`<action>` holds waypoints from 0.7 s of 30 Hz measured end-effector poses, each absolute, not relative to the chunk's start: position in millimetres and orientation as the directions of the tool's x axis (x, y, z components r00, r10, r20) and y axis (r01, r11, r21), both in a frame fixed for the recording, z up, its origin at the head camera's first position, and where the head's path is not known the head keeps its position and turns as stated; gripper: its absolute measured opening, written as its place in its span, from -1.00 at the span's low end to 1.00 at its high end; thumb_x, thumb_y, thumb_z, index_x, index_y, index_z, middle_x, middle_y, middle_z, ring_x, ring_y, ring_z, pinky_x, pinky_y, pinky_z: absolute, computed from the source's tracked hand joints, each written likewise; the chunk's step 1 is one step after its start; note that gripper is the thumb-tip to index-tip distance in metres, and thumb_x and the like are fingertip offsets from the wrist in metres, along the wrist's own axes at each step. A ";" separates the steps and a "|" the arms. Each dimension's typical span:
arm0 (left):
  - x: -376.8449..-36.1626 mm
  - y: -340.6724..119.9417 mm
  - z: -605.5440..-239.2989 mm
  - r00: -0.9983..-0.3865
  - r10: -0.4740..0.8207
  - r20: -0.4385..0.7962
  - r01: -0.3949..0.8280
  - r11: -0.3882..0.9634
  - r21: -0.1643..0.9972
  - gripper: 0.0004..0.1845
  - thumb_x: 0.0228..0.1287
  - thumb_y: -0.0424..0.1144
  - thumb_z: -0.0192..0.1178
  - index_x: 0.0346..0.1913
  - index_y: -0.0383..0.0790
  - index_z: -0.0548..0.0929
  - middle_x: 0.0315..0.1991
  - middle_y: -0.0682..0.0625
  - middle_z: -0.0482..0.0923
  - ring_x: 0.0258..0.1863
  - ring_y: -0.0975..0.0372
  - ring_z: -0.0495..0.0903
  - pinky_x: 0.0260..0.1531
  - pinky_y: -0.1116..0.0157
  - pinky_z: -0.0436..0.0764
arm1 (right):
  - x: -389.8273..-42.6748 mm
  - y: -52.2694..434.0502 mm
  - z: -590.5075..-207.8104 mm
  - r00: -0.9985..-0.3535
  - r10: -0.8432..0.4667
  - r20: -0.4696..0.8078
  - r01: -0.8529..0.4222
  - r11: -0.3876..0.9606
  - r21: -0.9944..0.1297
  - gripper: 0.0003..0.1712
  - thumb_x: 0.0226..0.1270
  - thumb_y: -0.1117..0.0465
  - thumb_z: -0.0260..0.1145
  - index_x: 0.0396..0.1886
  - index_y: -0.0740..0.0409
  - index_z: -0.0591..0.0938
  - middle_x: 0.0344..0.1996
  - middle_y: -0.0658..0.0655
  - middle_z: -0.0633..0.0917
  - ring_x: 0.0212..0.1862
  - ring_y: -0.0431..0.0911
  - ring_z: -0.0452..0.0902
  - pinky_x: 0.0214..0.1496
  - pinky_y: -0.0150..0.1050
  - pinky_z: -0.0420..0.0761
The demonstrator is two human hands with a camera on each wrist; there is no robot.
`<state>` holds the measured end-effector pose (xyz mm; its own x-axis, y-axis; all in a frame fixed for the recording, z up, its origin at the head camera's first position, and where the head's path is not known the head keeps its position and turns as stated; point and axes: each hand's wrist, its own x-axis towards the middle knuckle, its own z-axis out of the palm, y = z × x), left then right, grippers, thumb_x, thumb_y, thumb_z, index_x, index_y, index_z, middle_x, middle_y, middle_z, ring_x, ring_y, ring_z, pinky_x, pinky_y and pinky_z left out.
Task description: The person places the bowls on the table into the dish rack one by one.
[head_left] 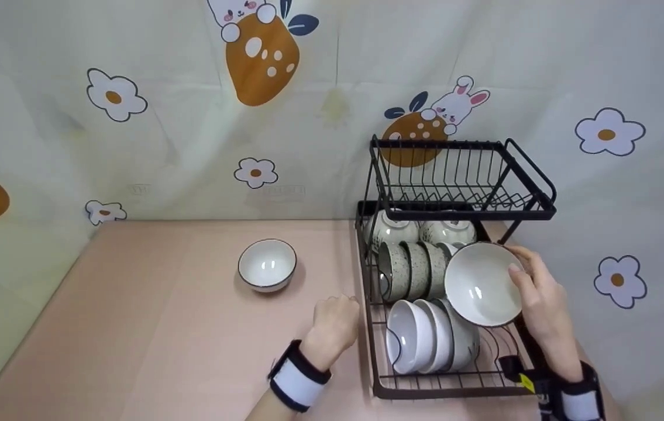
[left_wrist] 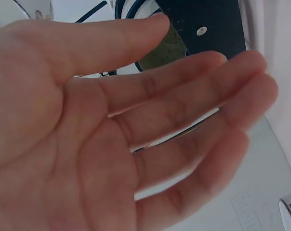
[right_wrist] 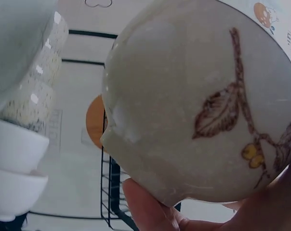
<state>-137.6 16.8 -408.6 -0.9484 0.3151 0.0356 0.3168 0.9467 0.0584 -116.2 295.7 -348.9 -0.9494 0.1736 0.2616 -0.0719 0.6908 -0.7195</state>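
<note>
My right hand (head_left: 547,301) grips a white bowl (head_left: 478,284) by its right edge, over the right side of the black dish rack (head_left: 446,393). The thumb lies over the rim, and the bowl tilts with its inside toward the head camera. Its outside, in the right wrist view, carries a painted branch with a leaf and yellow berries (right_wrist: 253,155). My left hand (head_left: 336,323) is beside the rack's left edge and holds nothing; its loosely extended fingers (left_wrist: 174,113) show in the left wrist view. A second dark-rimmed bowl (head_left: 267,265) sits upright on the table, farther back and left.
White bowls (head_left: 412,336) stand on edge in the rack's front row. Speckled grey bowls (head_left: 395,272) fill the middle row, and patterned bowls (head_left: 396,228) sit behind them. A black upper tier (head_left: 466,213) overhangs the back. The pink table (head_left: 150,327) meets a printed curtain (head_left: 191,140).
</note>
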 end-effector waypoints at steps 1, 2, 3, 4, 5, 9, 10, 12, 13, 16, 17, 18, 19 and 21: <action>-137.6 17.6 -409.0 -0.945 0.326 0.032 0.327 0.943 0.054 -0.95 0.01 -0.38 0.28 -0.40 -0.24 0.66 -0.48 -0.04 0.64 -0.50 0.15 0.62 -0.55 0.29 0.60 | -116.6 296.9 -348.9 -0.944 0.185 0.274 -0.066 0.707 -0.704 -0.48 0.49 0.02 -0.11 0.33 0.10 0.33 0.26 0.42 0.43 0.18 0.43 0.39 0.04 0.38 0.45; -137.6 18.6 -409.5 -0.941 0.337 0.027 0.338 0.939 0.055 -0.96 0.05 -0.35 0.28 -0.40 -0.24 0.66 -0.48 -0.04 0.64 -0.50 0.15 0.62 -0.55 0.29 0.60 | -117.0 298.3 -348.9 -0.939 0.194 0.285 -0.060 0.723 -0.688 -0.49 0.48 0.02 -0.10 0.33 0.10 0.34 0.21 0.44 0.47 0.14 0.44 0.42 -0.01 0.35 0.49; -137.3 19.4 -409.7 -0.937 0.348 0.017 0.348 0.935 0.061 -0.94 0.10 -0.30 0.27 -0.39 -0.24 0.65 -0.47 -0.04 0.64 -0.50 0.15 0.62 -0.55 0.29 0.60 | -117.3 299.8 -349.0 -0.933 0.205 0.296 -0.051 0.738 -0.673 -0.49 0.48 0.03 -0.09 0.32 0.10 0.35 0.14 0.47 0.52 0.07 0.43 0.47 -0.10 0.28 0.56; -136.9 20.3 -409.8 -0.933 0.359 0.008 0.358 0.931 0.070 -0.90 0.16 -0.25 0.25 -0.38 -0.23 0.65 -0.47 -0.04 0.63 -0.50 0.15 0.62 -0.55 0.29 0.60 | -117.4 301.4 -348.9 -0.928 0.216 0.303 -0.041 0.750 -0.660 -0.49 0.47 0.03 -0.08 0.32 0.10 0.36 0.08 0.48 0.56 0.03 0.42 0.50 -0.17 0.20 0.60; -136.7 21.2 -410.4 -0.929 0.369 0.003 0.368 0.926 0.080 -0.85 0.21 -0.19 0.23 -0.36 -0.23 0.65 -0.48 -0.04 0.63 -0.50 0.14 0.62 -0.56 0.29 0.60 | -117.6 303.1 -349.0 -0.925 0.226 0.307 -0.028 0.762 -0.647 -0.49 0.47 0.03 -0.07 0.32 0.10 0.36 0.01 0.50 0.59 -0.04 0.41 0.53 -0.26 0.11 0.61; -135.1 24.6 -411.7 -0.917 0.399 -0.023 0.395 0.912 0.108 -0.68 0.26 0.01 0.17 -0.26 -0.20 0.65 -0.48 -0.05 0.63 -0.52 0.16 0.59 -0.56 0.31 0.58 | -117.6 309.6 -348.9 -0.917 0.253 0.307 0.029 0.812 -0.583 -0.47 0.45 0.01 -0.02 0.32 0.11 0.36 -0.09 0.55 0.61 -0.16 0.36 0.56 -0.39 -0.09 0.52; -134.9 25.4 -412.2 -0.915 0.403 -0.025 0.398 0.911 0.108 -0.66 0.25 0.04 0.17 -0.24 -0.20 0.65 -0.47 -0.05 0.63 -0.52 0.16 0.60 -0.56 0.31 0.58 | -117.4 310.8 -348.8 -0.918 0.255 0.303 0.043 0.825 -0.563 -0.46 0.44 -0.01 -0.01 0.32 0.11 0.36 -0.07 0.56 0.60 -0.15 0.38 0.55 -0.39 -0.07 0.52; -134.6 27.0 -413.1 -0.914 0.404 -0.028 0.400 0.911 0.102 -0.64 0.22 0.06 0.19 -0.22 -0.21 0.65 -0.45 -0.06 0.64 -0.50 0.16 0.61 -0.54 0.31 0.59 | -117.7 312.4 -348.9 -0.925 0.252 0.285 0.071 0.850 -0.522 -0.44 0.43 -0.05 0.01 0.32 0.10 0.35 -0.04 0.57 0.57 -0.15 0.40 0.55 -0.40 -0.04 0.51; -134.5 27.7 -413.4 -0.914 0.404 -0.034 0.399 0.912 0.099 -0.62 0.22 0.07 0.19 -0.21 -0.21 0.65 -0.44 -0.07 0.64 -0.49 0.15 0.62 -0.52 0.30 0.59 | -117.7 313.0 -349.1 -0.931 0.251 0.266 0.087 0.859 -0.505 -0.43 0.42 -0.07 0.01 0.32 0.08 0.35 -0.03 0.58 0.57 -0.17 0.39 0.55 -0.43 -0.05 0.50; -134.6 29.5 -414.2 -0.914 0.403 -0.037 0.398 0.912 0.096 -0.62 0.21 0.06 0.20 -0.21 -0.22 0.64 -0.40 -0.07 0.65 -0.44 0.13 0.64 -0.47 0.28 0.61 | -119.0 313.2 -350.1 -0.953 0.240 0.185 0.132 0.878 -0.460 -0.37 0.40 -0.18 -0.02 0.33 0.05 0.32 -0.04 0.56 0.57 -0.27 0.30 0.58 -0.52 -0.20 0.43; -134.6 29.9 -414.5 -0.914 0.404 -0.036 0.399 0.912 0.097 -0.63 0.21 0.06 0.20 -0.21 -0.22 0.64 -0.39 -0.07 0.66 -0.43 0.12 0.65 -0.46 0.27 0.62 | -119.5 312.9 -350.7 -0.960 0.235 0.150 0.145 0.882 -0.449 -0.34 0.40 -0.22 -0.04 0.34 0.04 0.30 -0.04 0.56 0.57 -0.32 0.25 0.58 -0.54 -0.23 0.41; -134.5 30.3 -414.5 -0.913 0.405 -0.037 0.400 0.911 0.099 -0.64 0.21 0.05 0.20 -0.22 -0.22 0.64 -0.39 -0.07 0.66 -0.42 0.12 0.65 -0.46 0.27 0.62 | -120.0 312.4 -351.3 -0.967 0.227 0.113 0.156 0.885 -0.439 -0.30 0.39 -0.26 -0.06 0.35 0.04 0.28 -0.05 0.56 0.57 -0.35 0.20 0.58 -0.55 -0.26 0.40; -134.4 30.5 -414.7 -0.913 0.407 -0.036 0.401 0.910 0.104 -0.64 0.21 0.05 0.20 -0.23 -0.22 0.64 -0.38 -0.07 0.66 -0.41 0.12 0.65 -0.45 0.26 0.62 | -120.6 311.7 -352.0 -0.972 0.219 0.082 0.165 0.890 -0.425 -0.27 0.38 -0.30 -0.09 0.36 0.03 0.26 -0.06 0.55 0.56 -0.36 0.16 0.58 -0.55 -0.26 0.40; -134.2 30.8 -415.1 -0.913 0.407 -0.031 0.402 0.909 0.109 -0.65 0.21 0.04 0.21 -0.26 -0.22 0.65 -0.38 -0.06 0.67 -0.42 0.12 0.65 -0.46 0.26 0.62 | -121.8 310.0 -353.4 -0.978 0.203 0.042 0.170 0.903 -0.395 -0.22 0.36 -0.35 -0.13 0.37 0.06 0.24 -0.05 0.57 0.55 -0.34 0.19 0.57 -0.54 -0.17 0.44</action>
<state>-134.2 30.8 -415.1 -0.9130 0.4069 -0.0307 0.4016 0.9093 0.1093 -121.8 310.0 -353.4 -0.9784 0.2026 0.0416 0.1702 0.9029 -0.3948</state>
